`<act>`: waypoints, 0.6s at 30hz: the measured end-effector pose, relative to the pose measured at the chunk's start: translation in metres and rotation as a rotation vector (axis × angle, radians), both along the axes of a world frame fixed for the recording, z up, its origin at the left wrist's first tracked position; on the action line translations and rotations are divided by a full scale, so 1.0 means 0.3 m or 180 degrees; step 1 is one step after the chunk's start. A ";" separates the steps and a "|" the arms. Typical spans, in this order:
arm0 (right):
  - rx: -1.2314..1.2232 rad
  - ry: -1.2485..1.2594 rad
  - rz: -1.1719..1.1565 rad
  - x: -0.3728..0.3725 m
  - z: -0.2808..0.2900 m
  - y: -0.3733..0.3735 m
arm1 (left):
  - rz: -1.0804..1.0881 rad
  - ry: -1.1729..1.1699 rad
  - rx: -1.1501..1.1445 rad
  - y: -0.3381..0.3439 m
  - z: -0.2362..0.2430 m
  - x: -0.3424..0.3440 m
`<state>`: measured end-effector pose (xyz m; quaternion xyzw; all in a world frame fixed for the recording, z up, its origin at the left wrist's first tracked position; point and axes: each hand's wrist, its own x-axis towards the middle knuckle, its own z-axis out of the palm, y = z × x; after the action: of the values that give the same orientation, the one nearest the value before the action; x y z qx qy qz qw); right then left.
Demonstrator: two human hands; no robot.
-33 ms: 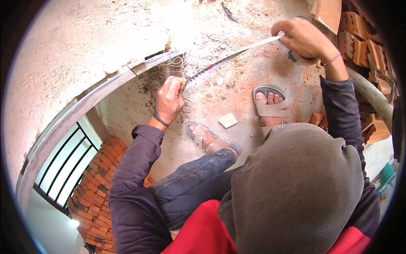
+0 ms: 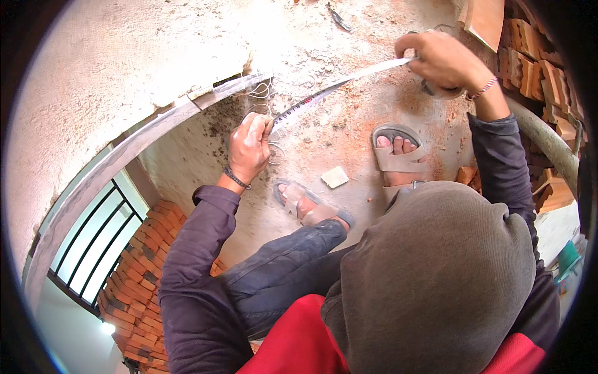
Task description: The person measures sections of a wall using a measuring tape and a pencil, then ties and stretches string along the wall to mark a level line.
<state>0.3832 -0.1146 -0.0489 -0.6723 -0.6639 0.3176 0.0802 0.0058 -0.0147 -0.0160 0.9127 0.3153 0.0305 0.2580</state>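
A tape measure (image 2: 361,73) stretches between my two hands, its white and dark blade bowing slightly above the dusty floor. My left hand (image 2: 249,146) pinches the blade near one end, close to a loose white string (image 2: 260,90). Farther off to the right, my right hand (image 2: 445,62) is closed on the blade's other side. Something dark shows under its palm, but I cannot tell whether it is the tape's case. Below the blade lies a small pale square piece (image 2: 335,177), near my sandalled feet.
A long straight edging strip (image 2: 156,123) runs along a rough pale surface at the left. Stacked orange bricks (image 2: 140,280) stand lower left beside a black-barred window (image 2: 96,240). More bricks (image 2: 529,62) and a pole (image 2: 548,140) are at the right. Grey-brown cloth (image 2: 436,274) blocks the lower right.
My right hand has shifted slightly left, and the blade has turned and bowed a little more. My left hand stays in nearly the same place.
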 end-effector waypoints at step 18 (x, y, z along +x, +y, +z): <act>0.1070 0.1812 -0.0494 -0.442 -0.043 0.384 | 0.0574 -0.0419 0.0375 -0.199 -0.214 0.334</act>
<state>0.2507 0.0005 -0.0618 -0.5825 -0.6047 0.3717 0.3960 0.1059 -0.0744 -0.0802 0.8903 0.3761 0.1319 0.2202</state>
